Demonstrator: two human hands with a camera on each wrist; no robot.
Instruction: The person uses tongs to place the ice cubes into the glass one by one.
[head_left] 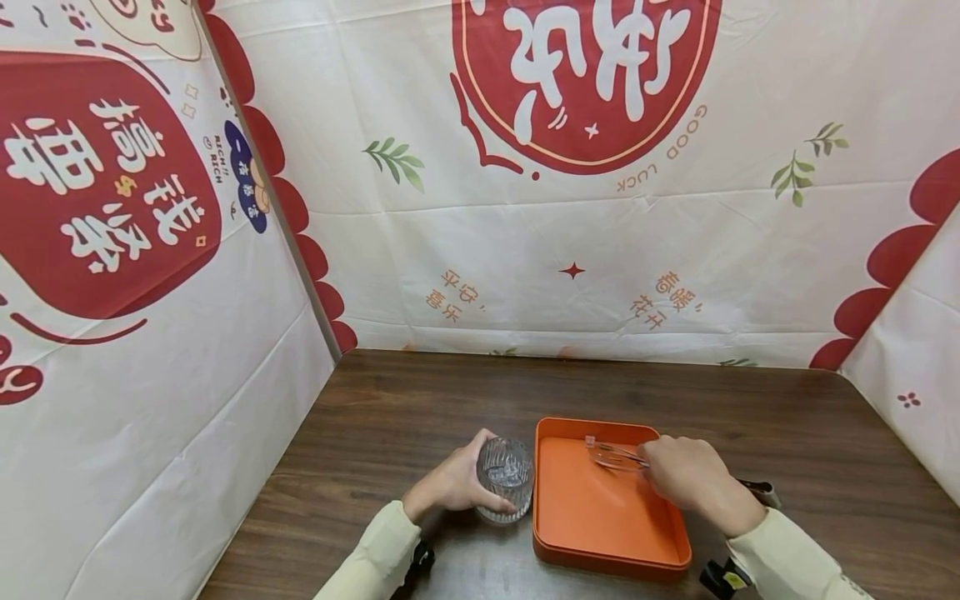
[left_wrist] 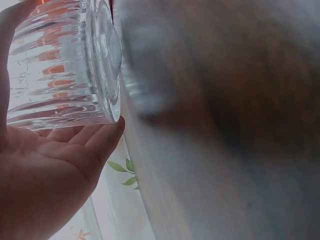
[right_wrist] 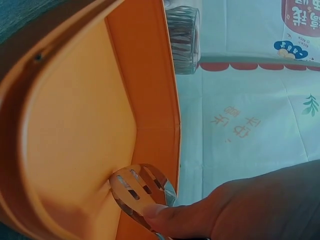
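My left hand (head_left: 457,479) grips a clear ribbed glass (head_left: 495,504) from its left side, thumb and fingers spread around the wall. In the left wrist view the glass (left_wrist: 55,70) shows its thick base close to the table. Whether anything lies inside it, I cannot tell. Metal tongs with slotted ends (head_left: 617,461) are in my right hand (head_left: 693,479), reaching over the orange tray (head_left: 585,525). At their tip is a small clear cube (head_left: 590,440), near the tray's far wall. The slotted head (right_wrist: 135,187) meets the tray floor in the right wrist view.
The tray stands on a dark wooden table (head_left: 360,433), just right of the glass. Printed white cloth (head_left: 525,233) walls the table's back, and more cloth (head_left: 187,400) hangs along the left side.
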